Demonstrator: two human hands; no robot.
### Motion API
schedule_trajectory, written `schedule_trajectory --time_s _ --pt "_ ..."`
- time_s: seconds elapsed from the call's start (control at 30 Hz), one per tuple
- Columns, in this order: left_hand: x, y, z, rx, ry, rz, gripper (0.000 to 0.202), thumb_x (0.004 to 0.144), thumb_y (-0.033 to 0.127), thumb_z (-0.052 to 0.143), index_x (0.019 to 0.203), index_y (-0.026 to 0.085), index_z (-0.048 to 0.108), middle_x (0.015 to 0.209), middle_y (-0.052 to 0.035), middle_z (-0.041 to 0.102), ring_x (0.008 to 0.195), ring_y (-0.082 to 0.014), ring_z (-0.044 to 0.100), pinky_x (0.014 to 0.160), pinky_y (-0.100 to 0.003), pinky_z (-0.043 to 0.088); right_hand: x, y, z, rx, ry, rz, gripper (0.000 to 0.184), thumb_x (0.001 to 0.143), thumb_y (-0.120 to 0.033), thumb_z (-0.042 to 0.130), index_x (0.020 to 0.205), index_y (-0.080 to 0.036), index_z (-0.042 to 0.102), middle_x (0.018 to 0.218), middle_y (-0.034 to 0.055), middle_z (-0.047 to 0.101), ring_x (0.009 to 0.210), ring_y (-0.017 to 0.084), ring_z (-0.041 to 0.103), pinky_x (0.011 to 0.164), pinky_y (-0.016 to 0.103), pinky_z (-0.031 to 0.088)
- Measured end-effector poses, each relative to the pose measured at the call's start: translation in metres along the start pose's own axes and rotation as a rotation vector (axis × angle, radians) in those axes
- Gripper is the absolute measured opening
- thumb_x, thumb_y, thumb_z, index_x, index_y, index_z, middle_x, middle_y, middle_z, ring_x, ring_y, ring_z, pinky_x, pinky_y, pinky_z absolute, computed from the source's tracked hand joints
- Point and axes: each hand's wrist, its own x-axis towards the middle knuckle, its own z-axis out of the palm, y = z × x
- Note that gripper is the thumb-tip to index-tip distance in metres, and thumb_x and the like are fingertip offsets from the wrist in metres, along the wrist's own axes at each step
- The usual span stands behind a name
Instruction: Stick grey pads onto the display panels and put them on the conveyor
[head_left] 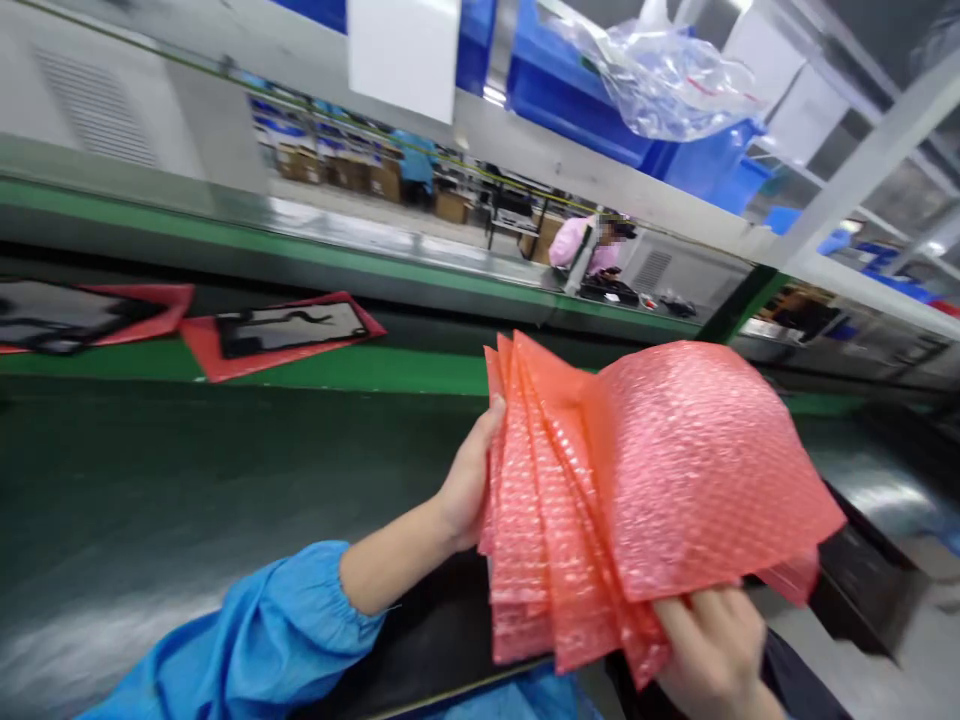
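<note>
A fanned stack of pink bubble wrap bags [697, 470] fills the space between my hands, in front of my body. My left hand [474, 470] grips the left edge of the stack, its fingers hidden behind the sheets. Under the lower right edge, my right hand [712, 640] is closed on the bags, its fingers curled and slightly blurred. The rightmost bag bulges open toward the right, while those on the left overlap in layers.
On the line's far side lie two flat black-framed parts, one [296, 325] in the middle and one [64, 310] at left, each on a pink bag. Blue bins [577, 90] stand on the shelf above. A dark crate [862, 570] is at right. A person in pink [581, 245] works across the line.
</note>
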Motion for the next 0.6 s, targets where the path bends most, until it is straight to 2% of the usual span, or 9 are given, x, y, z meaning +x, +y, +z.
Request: schedule_trajectory --time_s 0.03,0.1,0.17,0.2,0.3,0.37,0.5,0.53,0.6 --pt "-0.007 0.006 -0.017 0.006 0.073 -0.029 0.061 0.084 0.071 0.07 0.112 0.016 0.071 0.112 -0.014 0.079 0.101 -0.031 0.077 0.09 -0.04 0.063 0.013 -0.017 0.023 -0.014 0.003 -0.079 0.027 0.087 -0.022 0.072 0.109 -0.035 0.081 0.073 0.0078 0.072 0.066 0.026 0.071 0.061 0.036 0.058" --pt "-0.019 0.009 -0.051 0.044 0.2 -0.067 0.051 0.079 0.054 0.084 0.105 0.012 0.072 0.102 -0.0149 0.08 0.087 -0.0278 0.078 0.085 -0.037 0.063 0.031 -0.049 0.061 0.062 0.021 -0.086 0.019 0.078 -0.019 0.074 0.089 -0.034 0.079 0.07 0.0054 0.072 0.062 0.026 0.069 0.058 0.036 0.055" --pt "-0.027 0.005 -0.082 0.076 0.309 -0.063 0.046 0.073 0.037 0.091 0.105 0.01 0.071 0.097 -0.0147 0.08 0.08 -0.0252 0.077 0.083 -0.034 0.063 0.038 -0.074 0.09 0.179 0.035 -0.063 0.008 0.074 -0.028 0.078 0.078 -0.033 0.073 0.069 0.0038 0.073 0.059 0.028 0.068 0.055 0.038 0.055" --pt "-0.03 0.002 -0.094 0.084 0.358 -0.053 0.046 0.072 0.033 0.092 0.106 0.01 0.071 0.096 -0.0138 0.08 0.078 -0.024 0.077 0.082 -0.033 0.063 0.038 -0.083 0.101 0.229 0.039 -0.063 0.011 0.073 -0.039 0.08 0.08 -0.033 0.073 0.071 0.004 0.075 0.06 0.03 0.068 0.055 0.04 0.057" --pt "-0.033 -0.009 -0.118 0.099 0.446 -0.038 0.047 0.072 0.028 0.091 0.111 0.011 0.07 0.098 -0.0113 0.081 0.078 -0.0223 0.077 0.085 -0.033 0.062 0.037 -0.095 0.121 0.377 0.042 0.003 0.059 0.069 -0.08 0.072 0.102 -0.03 0.076 0.088 0.01 0.081 0.071 0.039 0.073 0.063 0.052 0.063" --pt "-0.032 -0.013 -0.124 0.103 0.454 -0.044 0.05 0.072 0.028 0.092 0.114 0.012 0.069 0.102 -0.0109 0.081 0.084 -0.0241 0.078 0.09 -0.036 0.061 0.038 -0.093 0.124 0.502 -0.033 0.17 0.069 0.073 -0.086 0.068 0.105 -0.025 0.077 0.093 0.0139 0.081 0.077 0.04 0.075 0.068 0.052 0.064" --pt "-0.031 -0.015 -0.13 0.092 0.449 -0.064 0.055 0.071 0.03 0.09 0.119 0.014 0.07 0.11 -0.0114 0.08 0.1 -0.0298 0.077 0.1 -0.042 0.058 0.048 -0.065 0.118 0.742 -0.219 0.545 0.041 0.095 -0.059 0.069 0.087 -0.021 0.08 0.078 0.0108 0.08 0.071 0.03 0.075 0.063 0.037 0.061" --pt "-0.031 -0.015 -0.132 0.088 0.45 -0.069 0.054 0.07 0.031 0.09 0.118 0.014 0.071 0.111 -0.012 0.08 0.102 -0.0308 0.077 0.101 -0.042 0.058 0.05 -0.053 0.116 0.775 -0.189 0.632 0.039 0.096 -0.056 0.07 0.086 -0.02 0.081 0.077 0.0097 0.08 0.069 0.029 0.074 0.061 0.035 0.061" --pt "-0.032 -0.015 -0.137 0.083 0.454 -0.079 0.054 0.068 0.032 0.09 0.115 0.012 0.072 0.113 -0.014 0.079 0.106 -0.0326 0.076 0.101 -0.042 0.058 0.048 -0.027 0.11 0.754 0.026 0.827 0.033 0.09 -0.052 0.079 0.09 -0.019 0.083 0.078 0.0082 0.081 0.068 0.029 0.074 0.061 0.036 0.06"
